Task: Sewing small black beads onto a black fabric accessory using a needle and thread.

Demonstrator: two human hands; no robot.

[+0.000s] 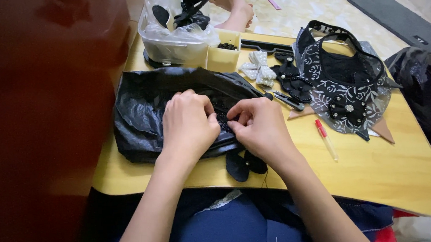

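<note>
Landmark: the low wooden table, against which every place below is given.
Nearest edge: two black fabric petals are lying at the table's near rim, just under the right wrist.
Left hand: it is curling nearly closed over the table's near-left part, fingertips pinching the small black beaded piece.
Right hand: it is curling likewise, thumb and forefinger pressing the same piece from the other side; whether a needle is being held cannot be told.
Worked piece: it is sitting between both hands, over the black plastic bag spread on the table's left half.
Step in hand: judged as fine beading or stitching of the piece, mid-way.
Next move: it is calling for a steady pinch and small, precise finger travel.
Table's right half: a red-capped pen, a black lace bib and small snips are lying there.
Table's far edge: a pale bow, a yellow bead box and a clear plastic tub are standing there.
</note>
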